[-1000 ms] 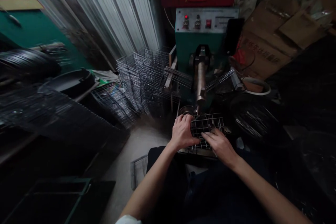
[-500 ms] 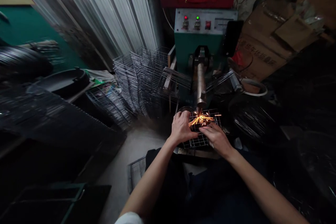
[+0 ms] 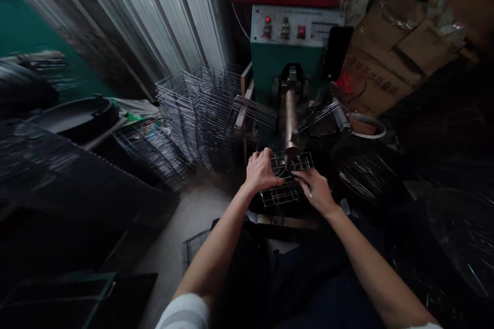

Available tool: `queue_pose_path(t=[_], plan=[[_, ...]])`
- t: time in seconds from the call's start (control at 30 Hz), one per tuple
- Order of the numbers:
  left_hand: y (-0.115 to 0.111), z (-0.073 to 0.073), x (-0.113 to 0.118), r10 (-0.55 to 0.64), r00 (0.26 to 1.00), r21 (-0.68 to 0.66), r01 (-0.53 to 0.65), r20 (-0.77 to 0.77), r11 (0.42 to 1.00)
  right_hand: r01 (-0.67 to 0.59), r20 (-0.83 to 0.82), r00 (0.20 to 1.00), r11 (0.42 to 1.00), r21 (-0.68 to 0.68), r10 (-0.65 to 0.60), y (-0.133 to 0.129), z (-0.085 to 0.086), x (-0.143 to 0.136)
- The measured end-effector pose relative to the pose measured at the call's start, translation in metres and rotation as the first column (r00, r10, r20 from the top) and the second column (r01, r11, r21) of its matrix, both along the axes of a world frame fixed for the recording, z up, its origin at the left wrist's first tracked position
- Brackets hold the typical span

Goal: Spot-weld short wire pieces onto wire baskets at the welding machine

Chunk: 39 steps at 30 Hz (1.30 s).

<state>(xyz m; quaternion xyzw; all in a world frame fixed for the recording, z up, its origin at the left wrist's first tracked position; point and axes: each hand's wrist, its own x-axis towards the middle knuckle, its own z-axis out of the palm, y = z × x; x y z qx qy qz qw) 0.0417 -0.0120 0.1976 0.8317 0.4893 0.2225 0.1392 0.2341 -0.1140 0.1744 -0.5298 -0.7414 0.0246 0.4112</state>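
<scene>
A wire grid (image 3: 283,194), made of thin metal wires in square openings, lies beneath the tip of a spot welder's metal arm (image 3: 292,118). At the grid's left side, my left hand (image 3: 261,170) is closed on it, with the thumb reaching inward across the wires. My right hand (image 3: 317,190) is at the right side, fingers pinched together close to the welder tip. Whatever lies between those fingers is dark and too small to name. The welder's green body (image 3: 266,69) stands behind, its red lamp lit.
Stacked wire racks (image 3: 196,118) stand left of the welder. On the right are a dark basin (image 3: 363,172) of loose metal wires and a cardboard box (image 3: 374,82). A phone (image 3: 337,51) is fixed beside the control panel. A black pan (image 3: 73,118) lies farther left.
The orange sparks at the welder tip are gone and the green lamp has gone dark. Both hands remain at the grid. The whole view has shifted slightly.
</scene>
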Motion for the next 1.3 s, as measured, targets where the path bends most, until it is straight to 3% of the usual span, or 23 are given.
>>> queue_pose_path(t=[0.13, 0.27, 0.33, 0.43, 0.57, 0.6, 0.67, 0.77, 0.83, 0.93, 1.0, 1.07, 1.13, 1.3], plan=[[0.018, 0.003, 0.005, -0.004, 1.0, -0.039, 0.004, 0.003, 0.999, 0.032, -0.284, 0.956, 0.99, -0.136, -0.069, -0.01, 0.015, 0.0], [0.034, -0.003, -0.007, -0.072, 0.993, -0.044, 0.077, 0.092, 0.996, 0.013, -0.555, 0.816, 0.965, -0.261, -0.162, -0.024, 0.015, 0.0], [0.039, -0.021, -0.024, -0.149, 0.972, -0.038, 0.159, 0.184, 0.987, 0.007, -0.577, 0.797, 0.957, -0.29, -0.18, -0.032, 0.012, 0.006], [0.04, -0.069, -0.05, -0.183, 0.906, -0.161, 0.261, 0.382, 0.952, 0.036, -0.532, 0.819, 0.944, -0.328, -0.216, -0.043, 0.008, 0.013], [0.03, -0.131, -0.058, 0.014, 0.738, -0.48, 0.424, 0.674, 0.768, -0.028, -0.636, 0.74, 0.934, -0.356, -0.221, -0.046, 0.007, 0.002], [0.027, -0.139, -0.056, 0.059, 0.704, -0.506, 0.447, 0.708, 0.738, -0.064, -0.666, 0.717, 0.932, -0.358, -0.206, -0.047, 0.009, -0.004], [0.02, -0.146, -0.057, 0.106, 0.68, -0.516, 0.435, 0.726, 0.738, -0.133, -0.69, 0.701, 0.918, -0.374, -0.179, -0.05, 0.013, -0.016], [0.002, -0.142, -0.074, 0.085, 0.741, -0.48, 0.338, 0.666, 0.81, -0.247, -0.699, 0.69, 0.848, -0.469, -0.186, -0.068, 0.028, -0.026], [-0.017, -0.132, -0.093, -0.004, 0.802, -0.398, 0.301, 0.597, 0.867, -0.379, -0.725, 0.671, 0.769, -0.515, -0.155, -0.085, 0.043, -0.027], [-0.048, -0.11, -0.112, -0.166, 0.868, -0.249, 0.31, 0.468, 0.918, -0.617, -0.775, 0.631, 0.63, -0.472, 0.037, -0.11, 0.07, -0.026], [-0.064, -0.091, -0.113, -0.241, 0.893, -0.195, 0.332, 0.38, 0.923, -0.687, -0.751, 0.631, 0.589, -0.426, 0.193, -0.118, 0.085, -0.027], [-0.072, -0.071, -0.105, -0.292, 0.909, -0.188, 0.355, 0.297, 0.916, -0.665, -0.657, 0.69, 0.624, -0.411, 0.303, -0.117, 0.093, -0.03], [-0.076, -0.053, -0.089, -0.299, 0.932, -0.214, 0.341, 0.206, 0.915, -0.592, -0.52, 0.779, 0.683, -0.428, 0.35, -0.108, 0.089, -0.035], [-0.078, -0.021, -0.045, -0.264, 0.964, -0.18, 0.255, -0.025, 0.95, -0.278, -0.025, 0.955, 0.862, -0.425, 0.296, -0.073, 0.038, -0.034]])
